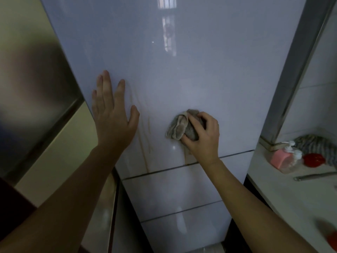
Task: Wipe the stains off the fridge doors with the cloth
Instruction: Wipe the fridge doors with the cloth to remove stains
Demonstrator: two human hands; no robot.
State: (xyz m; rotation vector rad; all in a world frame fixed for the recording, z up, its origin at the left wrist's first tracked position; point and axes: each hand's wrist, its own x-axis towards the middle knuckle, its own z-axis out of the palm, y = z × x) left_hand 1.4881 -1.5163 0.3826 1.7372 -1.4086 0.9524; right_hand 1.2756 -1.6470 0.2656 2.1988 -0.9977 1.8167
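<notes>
Gripping the balled cloth (179,127), our right hand (200,136) presses it on the door (182,70); our left hand (113,114) braces flat, fingers spread. Brown drips (149,130) run between our hands, so we should sweep firmly that way.

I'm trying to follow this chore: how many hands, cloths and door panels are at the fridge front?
Hands: 2, left hand and right hand
Cloth: 1, in the right hand
Door panels: 3, upper panel, middle panel, lower panel
Total: 6

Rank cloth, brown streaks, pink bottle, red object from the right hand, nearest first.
1. cloth, gripped in the right hand
2. brown streaks, left on the door
3. pink bottle, on the right counter
4. red object, farther right
</notes>
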